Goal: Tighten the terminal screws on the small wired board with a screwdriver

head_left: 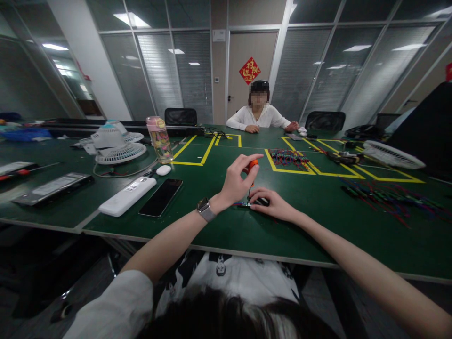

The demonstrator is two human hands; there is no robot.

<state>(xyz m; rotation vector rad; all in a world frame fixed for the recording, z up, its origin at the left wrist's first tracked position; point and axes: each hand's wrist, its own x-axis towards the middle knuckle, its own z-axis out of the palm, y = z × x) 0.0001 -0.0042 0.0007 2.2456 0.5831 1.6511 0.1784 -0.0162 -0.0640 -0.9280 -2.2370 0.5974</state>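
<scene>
My left hand (237,179), with a watch on the wrist, is closed round the orange handle of a small screwdriver (252,165) held upright over the green table (219,226). Its tip points down at a small dark part (260,201) with coloured wires. My right hand (271,203) lies on that part and pins it to the table with curled fingers. The two hands almost touch.
A black phone (161,197), a white power bank (127,196) and a white mouse (163,170) lie to the left. Behind them stand a pink-lidded bottle (160,139) and small fans (116,146). Wire bundles (288,158) lie in yellow-taped boxes. A person (259,115) sits opposite.
</scene>
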